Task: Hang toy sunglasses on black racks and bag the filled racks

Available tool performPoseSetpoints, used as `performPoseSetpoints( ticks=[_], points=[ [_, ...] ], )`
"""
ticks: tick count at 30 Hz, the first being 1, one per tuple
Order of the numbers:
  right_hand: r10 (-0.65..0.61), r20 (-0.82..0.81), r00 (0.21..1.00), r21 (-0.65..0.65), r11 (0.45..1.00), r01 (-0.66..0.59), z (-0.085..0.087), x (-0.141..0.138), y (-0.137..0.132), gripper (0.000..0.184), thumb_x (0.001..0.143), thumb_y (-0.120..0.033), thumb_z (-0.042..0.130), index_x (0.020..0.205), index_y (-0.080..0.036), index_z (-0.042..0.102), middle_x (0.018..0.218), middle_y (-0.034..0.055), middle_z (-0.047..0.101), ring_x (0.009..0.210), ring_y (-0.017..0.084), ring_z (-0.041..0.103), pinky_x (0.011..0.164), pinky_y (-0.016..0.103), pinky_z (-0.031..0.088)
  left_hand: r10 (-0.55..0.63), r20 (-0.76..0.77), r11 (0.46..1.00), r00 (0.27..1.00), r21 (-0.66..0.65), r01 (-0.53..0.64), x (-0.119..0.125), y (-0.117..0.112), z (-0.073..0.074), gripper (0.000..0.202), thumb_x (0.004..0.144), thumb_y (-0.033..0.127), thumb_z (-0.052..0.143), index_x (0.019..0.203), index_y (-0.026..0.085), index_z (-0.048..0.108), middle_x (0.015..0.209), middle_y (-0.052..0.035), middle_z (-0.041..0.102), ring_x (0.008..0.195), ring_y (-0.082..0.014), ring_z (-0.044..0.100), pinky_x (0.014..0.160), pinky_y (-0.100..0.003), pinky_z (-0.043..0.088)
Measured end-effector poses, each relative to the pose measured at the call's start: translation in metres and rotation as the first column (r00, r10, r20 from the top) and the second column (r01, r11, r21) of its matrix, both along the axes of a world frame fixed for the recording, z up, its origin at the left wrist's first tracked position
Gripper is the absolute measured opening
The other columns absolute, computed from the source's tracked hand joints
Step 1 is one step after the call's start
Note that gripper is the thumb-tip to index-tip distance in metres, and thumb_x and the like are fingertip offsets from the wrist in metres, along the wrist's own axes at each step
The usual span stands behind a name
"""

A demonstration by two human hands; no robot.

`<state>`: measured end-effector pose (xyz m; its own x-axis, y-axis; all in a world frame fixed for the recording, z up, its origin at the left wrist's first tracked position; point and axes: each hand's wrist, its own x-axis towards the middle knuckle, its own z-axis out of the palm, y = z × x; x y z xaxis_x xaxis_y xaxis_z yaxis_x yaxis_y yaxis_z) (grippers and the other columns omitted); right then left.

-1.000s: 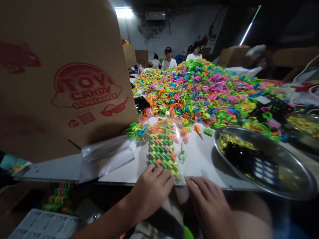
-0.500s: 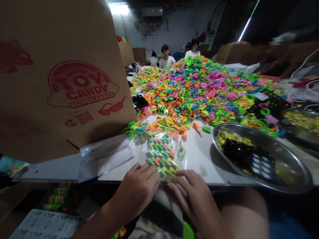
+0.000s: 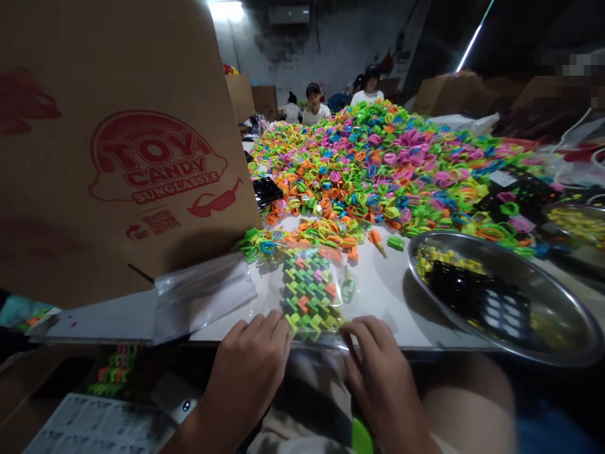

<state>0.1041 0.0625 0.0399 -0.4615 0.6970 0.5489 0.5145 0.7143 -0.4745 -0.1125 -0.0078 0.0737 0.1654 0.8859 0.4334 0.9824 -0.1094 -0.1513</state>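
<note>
**Plastic bag of bright pieces under both hands at the table's edge**

Plastic film, clear and glossy, wraps a tight block of interlocked green, orange and yellow pieces: this clear plastic bag of coloured pieces [image 3: 309, 296] lies flat on the white table [image 3: 378, 296], its near end at the table's front edge, straight before the person. The left hand [image 3: 248, 369] rests at the bag's near left corner with bent fingers, the fingertips on the film. The right hand [image 3: 378, 372] sits at the near right corner in the same way, fingers curled over the bag's edge. The two hands are apart, with the bag's end between them. The thumbs are hidden, so it cannot be told whether either hand pinches the film or only presses on it.

Just left of the bag lies a loose stack of empty clear plastic bags [image 3: 203, 293], partly under the big brown cardboard box printed in red with "TOY CANDY SUNGLASSES" [image 3: 118, 157], which stands on the table's left side. To the right, near the bag but not touching it, sits a round steel tray [image 3: 558, 315] that holds a black keypad toy [image 3: 482, 299] and small yellow pieces [image 3: 439, 260]. Beyond the bag a wide heap of pink, green, orange, blue and yellow plastic rings [image 3: 387, 164] covers the table up to its far end, where other people [image 3: 314, 104] sit. A printed paper sheet [image 3: 94, 429] lies low at the left, below the table's edge.
</note>
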Motion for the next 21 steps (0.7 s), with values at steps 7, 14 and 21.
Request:
performPoseSetpoints(
  ticks=[7, 14, 21],
  points=[
    [-0.178, -0.219, 0.959, 0.057, 0.979, 0.195, -0.013, 0.010, 0.026, 0.019, 0.104, -0.012, 0.053, 0.116, -0.023, 0.063, 0.106, 0.0061, 0.067, 0.099, 0.023, 0.066, 0.087, 0.034, 0.054, 0.236, 0.188, 0.965, 0.953, 0.066, -0.252, -0.030, 0.006, -0.020, 0.017, 0.107, 0.022, 0.049, 0.111, 0.023, 0.065, 0.100, -0.0062, 0.077, 0.083, -0.0268, 0.073, 0.069, -0.038, 0.043],
    [-0.524, -0.367, 0.769, -0.542, 0.792, 0.281, -0.019, -0.011, 0.105, 0.039, 0.099, -0.059, 0.061, 0.096, -0.021, 0.067, 0.103, 0.0148, 0.071, 0.100, 0.032, 0.063, 0.095, 0.048, 0.051, 0.429, 0.680, 0.894, 0.594, -0.229, -0.384, -0.055, 0.072, -0.028, 0.032, 0.105, 0.041, 0.049, 0.090, 0.023, 0.072, 0.096, -0.0119, 0.079, 0.089, -0.0321, 0.070, 0.074, -0.037, 0.039],
    [-0.464, -0.434, 0.772, -0.830, 0.540, -0.142, -0.040, -0.071, 0.153, 0.078, 0.098, -0.084, 0.042, 0.115, -0.017, 0.079, 0.121, 0.0181, 0.080, 0.106, 0.032, 0.075, 0.082, 0.041, 0.062, 0.226, 0.956, 0.963, 0.185, -0.191, -0.190, -0.062, 0.142, -0.058, 0.055, 0.109, 0.051, 0.034, 0.118, 0.015, 0.075, 0.128, -0.0182, 0.079, 0.122, -0.0327, 0.071, 0.110, -0.046, 0.051]
  ],
)
